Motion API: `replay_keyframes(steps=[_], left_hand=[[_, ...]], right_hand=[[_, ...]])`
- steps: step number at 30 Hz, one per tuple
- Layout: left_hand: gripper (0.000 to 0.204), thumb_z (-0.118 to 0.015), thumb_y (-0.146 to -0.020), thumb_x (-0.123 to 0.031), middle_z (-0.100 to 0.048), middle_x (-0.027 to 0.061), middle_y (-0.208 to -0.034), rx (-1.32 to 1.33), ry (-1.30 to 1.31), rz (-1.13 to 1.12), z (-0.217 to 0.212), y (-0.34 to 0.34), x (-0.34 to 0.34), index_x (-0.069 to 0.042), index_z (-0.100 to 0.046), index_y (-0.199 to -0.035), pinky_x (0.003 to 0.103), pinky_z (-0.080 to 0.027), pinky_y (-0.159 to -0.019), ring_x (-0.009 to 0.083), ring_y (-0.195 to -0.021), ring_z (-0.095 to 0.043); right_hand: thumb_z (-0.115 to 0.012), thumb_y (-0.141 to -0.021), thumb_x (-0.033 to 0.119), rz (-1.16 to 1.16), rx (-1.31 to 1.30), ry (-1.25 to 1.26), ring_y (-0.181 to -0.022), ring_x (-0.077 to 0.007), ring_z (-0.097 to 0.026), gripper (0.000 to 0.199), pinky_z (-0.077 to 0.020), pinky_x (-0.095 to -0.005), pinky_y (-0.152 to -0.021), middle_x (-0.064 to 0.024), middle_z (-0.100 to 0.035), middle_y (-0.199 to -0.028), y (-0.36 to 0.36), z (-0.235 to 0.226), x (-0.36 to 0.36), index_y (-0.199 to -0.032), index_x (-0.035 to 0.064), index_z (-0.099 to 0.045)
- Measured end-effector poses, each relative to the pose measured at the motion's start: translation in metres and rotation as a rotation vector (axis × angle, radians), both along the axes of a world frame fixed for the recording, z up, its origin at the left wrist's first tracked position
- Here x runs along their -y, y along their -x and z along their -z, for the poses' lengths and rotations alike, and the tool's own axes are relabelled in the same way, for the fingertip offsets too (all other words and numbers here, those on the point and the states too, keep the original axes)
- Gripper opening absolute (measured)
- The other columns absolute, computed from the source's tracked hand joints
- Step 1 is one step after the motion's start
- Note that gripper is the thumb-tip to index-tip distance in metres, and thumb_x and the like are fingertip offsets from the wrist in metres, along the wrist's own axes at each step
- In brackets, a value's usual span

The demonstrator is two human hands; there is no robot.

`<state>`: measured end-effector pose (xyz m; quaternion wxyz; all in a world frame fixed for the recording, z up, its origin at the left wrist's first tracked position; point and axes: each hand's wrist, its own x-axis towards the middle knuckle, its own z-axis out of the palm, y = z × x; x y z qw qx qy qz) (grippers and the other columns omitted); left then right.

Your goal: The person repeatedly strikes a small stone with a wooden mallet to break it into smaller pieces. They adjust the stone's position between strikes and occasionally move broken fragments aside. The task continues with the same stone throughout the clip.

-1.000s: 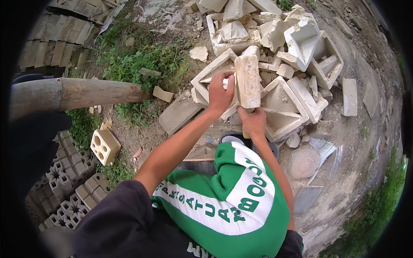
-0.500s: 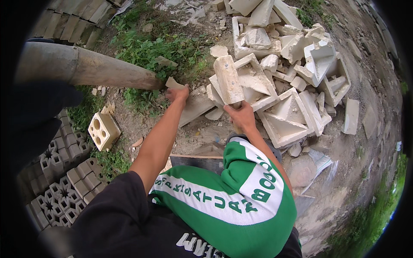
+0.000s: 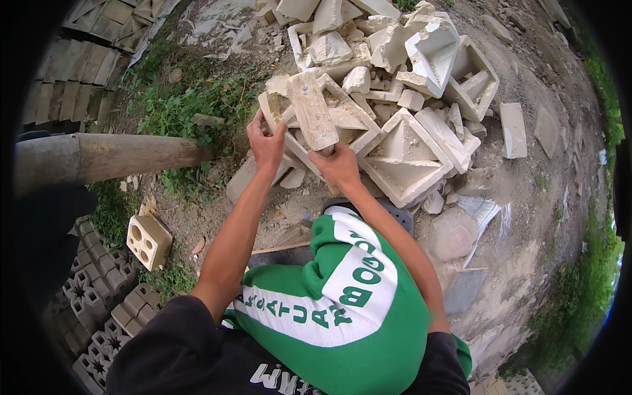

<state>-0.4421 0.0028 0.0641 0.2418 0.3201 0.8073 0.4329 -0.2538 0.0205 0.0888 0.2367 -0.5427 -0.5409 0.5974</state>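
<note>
My right hand is closed round the handle of a wooden mallet, a thick, dusty block with nail heads in its face. Its lower handle sticks out below my fist. Beside it, my left hand pinches a pale flat fragment between thumb and fingers, at the near left side of the rubble heap. Behind the mallet lies a broken cream-white mould with sloping inner faces. A second triangular-faced mould sits to its right. The fragment's far end may touch the mould; I cannot tell.
Broken white mould pieces are heaped beyond my hands. A bamboo pole comes in from the left. Near it stand a cream block with round holes and stacked grey vent blocks. Green weeds grow behind the pole.
My left hand has moved from beside the pole's end to the heap's edge, close to the mallet, with the fragment in it. The mallet stays in my right hand. The whole view has shifted.
</note>
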Motion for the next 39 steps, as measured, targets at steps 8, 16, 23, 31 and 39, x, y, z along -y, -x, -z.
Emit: replay_keyframes(steps=[8, 16, 23, 31, 39], left_hand=[[0.049, -0.042, -0.102, -0.024, -0.066, 0.0105, -0.129, 0.802, -0.223, 0.606, -0.044, -0.146, -0.082, 0.002, -0.052, -0.142, 0.035, -0.046, -0.102, 0.0181, -0.115, -0.062], [0.053, -0.047, -0.107, -0.035, -0.068, 0.0143, -0.125, 0.625, 0.176, 1.224, -0.062, -0.331, -0.076, 0.002, -0.05, -0.145, 0.036, -0.048, -0.099, 0.0223, -0.112, -0.062], [0.051, -0.059, -0.102, -0.03, -0.057, 0.025, -0.128, -0.277, -0.103, 2.076, -0.038, -0.438, -0.039, -0.001, -0.048, -0.142, 0.049, -0.042, -0.107, 0.0431, -0.122, -0.054], [0.06, -0.069, -0.094, -0.027, -0.052, 0.0171, -0.124, -0.692, -0.406, 2.248, 0.024, -0.483, -0.021, -0.005, -0.045, -0.144, 0.047, -0.039, -0.105, 0.0345, -0.119, -0.05], [0.061, -0.077, -0.086, -0.033, -0.055, 0.0166, -0.129, -0.409, -0.37, 2.1, 0.045, -0.457, -0.019, -0.003, -0.053, -0.134, 0.047, -0.04, -0.106, 0.0367, -0.122, -0.052]], right_hand=[[-0.079, -0.078, 0.036, 0.137, 0.183, -0.303, -0.101, -0.0344, -0.074, 0.058, -0.0559, -0.0405, -0.09, -0.0218, -0.076, -0.107, -0.17, -0.04, -0.066, -0.122, -0.0001, -0.069], [-0.079, -0.081, 0.041, 0.577, 0.439, 0.025, -0.076, -0.0249, -0.074, 0.055, -0.0579, -0.0369, -0.074, -0.0158, -0.075, -0.09, -0.378, -0.112, 0.012, -0.112, -0.0039, -0.069], [-0.077, -0.09, 0.027, 1.251, 0.233, 0.159, -0.055, -0.0159, -0.063, 0.032, -0.0518, -0.0316, -0.051, -0.0063, -0.064, -0.071, -0.396, -0.073, 0.203, -0.1, -0.0008, -0.065], [-0.077, -0.092, 0.024, 1.546, 0.015, 0.178, -0.049, -0.0148, -0.059, 0.027, -0.0471, -0.0307, -0.049, -0.0045, -0.061, -0.062, -0.314, -0.009, 0.265, -0.083, 0.0004, -0.066], [-0.08, -0.085, 0.025, 1.268, 0.392, 0.063, -0.074, -0.0311, -0.074, 0.029, -0.0561, -0.0411, -0.067, -0.0171, -0.074, -0.079, -0.313, -0.012, 0.245, -0.098, -0.0004, -0.073]])
